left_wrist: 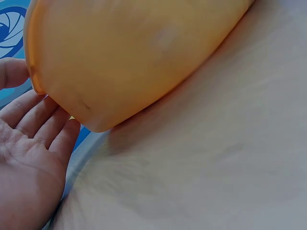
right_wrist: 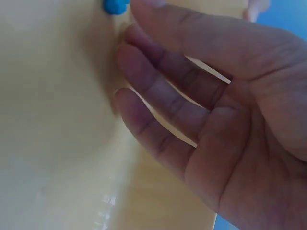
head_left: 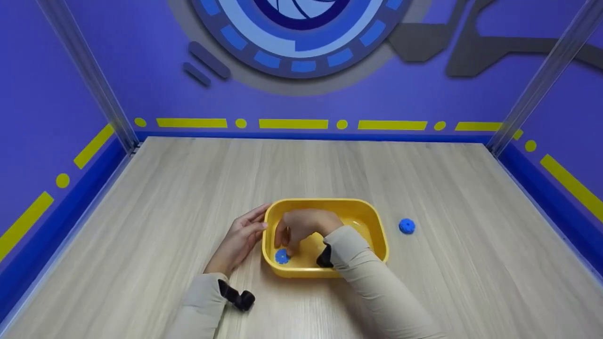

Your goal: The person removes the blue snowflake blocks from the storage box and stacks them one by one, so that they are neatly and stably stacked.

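Loosely extended, the left hand (head_left: 241,240) meets the tub (head_left: 301,272) at nine o'clock; unclear whether the right hand (head_left: 301,225) grips the disc (head_left: 281,257).

Tray (head_left: 325,204) glossy, smooth plastic; tbl (head_left: 188,188) wood-grain lam.-look; sleeves (head_left: 384,287) matt cloth; posts (head_left: 89,70) metal-look.

On the light wood-grain tabletop (head_left: 188,188) stands one yellow rectangular plastic basin (head_left: 325,203); at its right lies one blue round disc (head_left: 407,226).

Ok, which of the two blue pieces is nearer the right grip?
The blue piece inside the yellow tub, just beside the right grip; the other blue piece lies outside the tub, on the table.
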`<action>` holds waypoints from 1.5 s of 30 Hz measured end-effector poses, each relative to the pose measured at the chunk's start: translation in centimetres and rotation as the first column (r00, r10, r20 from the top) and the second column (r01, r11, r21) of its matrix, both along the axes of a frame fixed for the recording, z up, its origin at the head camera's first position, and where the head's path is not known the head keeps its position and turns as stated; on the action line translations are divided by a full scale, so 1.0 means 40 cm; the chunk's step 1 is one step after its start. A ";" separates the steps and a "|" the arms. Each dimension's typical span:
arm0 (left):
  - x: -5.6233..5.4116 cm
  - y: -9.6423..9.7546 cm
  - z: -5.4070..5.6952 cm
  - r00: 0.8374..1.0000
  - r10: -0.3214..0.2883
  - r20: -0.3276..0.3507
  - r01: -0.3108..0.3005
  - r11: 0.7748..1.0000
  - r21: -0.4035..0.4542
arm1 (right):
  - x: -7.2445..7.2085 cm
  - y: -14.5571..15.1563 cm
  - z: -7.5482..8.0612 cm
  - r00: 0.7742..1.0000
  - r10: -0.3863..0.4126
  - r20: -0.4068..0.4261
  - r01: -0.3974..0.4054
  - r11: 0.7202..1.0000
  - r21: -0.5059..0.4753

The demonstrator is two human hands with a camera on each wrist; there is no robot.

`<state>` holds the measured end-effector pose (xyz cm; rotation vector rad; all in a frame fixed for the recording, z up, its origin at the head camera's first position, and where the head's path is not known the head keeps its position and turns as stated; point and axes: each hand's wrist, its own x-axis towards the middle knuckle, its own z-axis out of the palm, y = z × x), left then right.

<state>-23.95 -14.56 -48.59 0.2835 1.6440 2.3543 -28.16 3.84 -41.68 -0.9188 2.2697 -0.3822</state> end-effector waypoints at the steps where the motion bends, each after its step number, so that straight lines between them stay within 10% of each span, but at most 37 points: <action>1: 0.000 0.000 0.000 1.000 0.000 0.001 0.000 1.000 0.002 | 0.001 -0.003 -0.001 1.000 0.009 0.002 -0.009 1.000 0.006; 45: -0.001 0.001 0.001 1.000 0.003 0.003 -0.003 1.000 -0.018 | -0.005 0.053 0.030 0.991 -0.043 -0.130 0.033 0.996 -0.080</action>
